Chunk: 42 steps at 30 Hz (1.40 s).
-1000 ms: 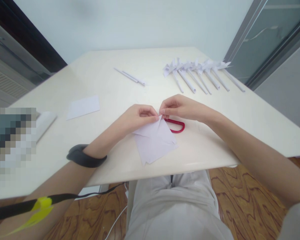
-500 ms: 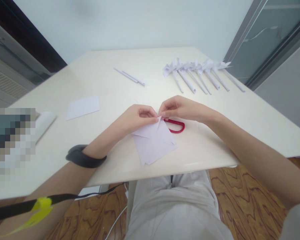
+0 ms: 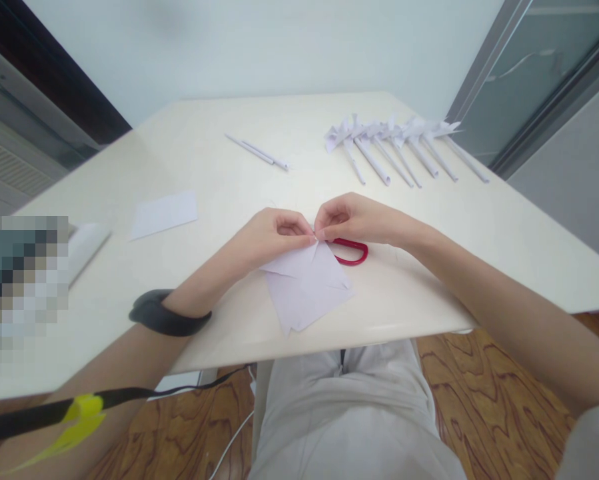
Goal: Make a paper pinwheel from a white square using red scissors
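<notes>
A square white sheet of paper point(image 3: 309, 290) with slits running in from its corners lies at the table's near edge. My left hand point(image 3: 282, 230) is closed on its far corner, thumb on top. My right hand point(image 3: 349, 217) pinches the same corner from the other side, so the fingertips of both hands almost meet. What the fingers cover of that corner is hidden. Red-handled scissors point(image 3: 362, 257) lie just under and beside my right hand, with only a handle loop showing.
Several white paper pinwheels point(image 3: 396, 143) on rolled sticks lie in a row at the back right. Two rolled paper sticks point(image 3: 259, 152) rest at the back middle. A white paper piece point(image 3: 164, 215) lies left on the white table point(image 3: 229, 213). A blurred-out item point(image 3: 19, 280) stands at the left edge.
My right fingertips have shifted slightly left and closed over the paper's far corner, whose pointed tip showed before. My left hand stays almost still.
</notes>
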Tool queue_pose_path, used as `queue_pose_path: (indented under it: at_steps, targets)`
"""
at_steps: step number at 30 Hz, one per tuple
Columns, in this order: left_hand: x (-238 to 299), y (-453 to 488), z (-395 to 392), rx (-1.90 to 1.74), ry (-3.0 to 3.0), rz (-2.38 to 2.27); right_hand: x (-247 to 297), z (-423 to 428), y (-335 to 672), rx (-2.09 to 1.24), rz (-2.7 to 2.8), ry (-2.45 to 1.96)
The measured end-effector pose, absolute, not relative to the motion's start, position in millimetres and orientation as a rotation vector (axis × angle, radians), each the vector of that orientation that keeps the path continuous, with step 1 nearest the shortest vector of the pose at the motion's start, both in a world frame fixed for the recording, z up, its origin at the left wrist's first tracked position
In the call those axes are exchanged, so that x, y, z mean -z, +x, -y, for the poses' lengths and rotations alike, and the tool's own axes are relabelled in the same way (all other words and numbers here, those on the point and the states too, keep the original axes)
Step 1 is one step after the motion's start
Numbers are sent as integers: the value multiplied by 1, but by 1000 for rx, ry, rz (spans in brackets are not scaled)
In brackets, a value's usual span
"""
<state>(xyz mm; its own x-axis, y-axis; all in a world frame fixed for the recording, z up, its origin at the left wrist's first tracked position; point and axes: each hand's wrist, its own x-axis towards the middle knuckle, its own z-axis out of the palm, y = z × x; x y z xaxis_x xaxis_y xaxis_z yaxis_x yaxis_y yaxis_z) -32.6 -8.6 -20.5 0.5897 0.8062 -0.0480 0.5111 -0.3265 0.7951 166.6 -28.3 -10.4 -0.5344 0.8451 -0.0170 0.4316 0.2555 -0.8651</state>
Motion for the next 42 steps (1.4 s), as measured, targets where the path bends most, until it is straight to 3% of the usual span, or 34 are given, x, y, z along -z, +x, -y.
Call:
queue_pose_path:
  at_steps: [42]
  targets:
    - [25, -35, 3, -473, 1951, -1011, 8, 33, 163, -1013, 2201, -1225]
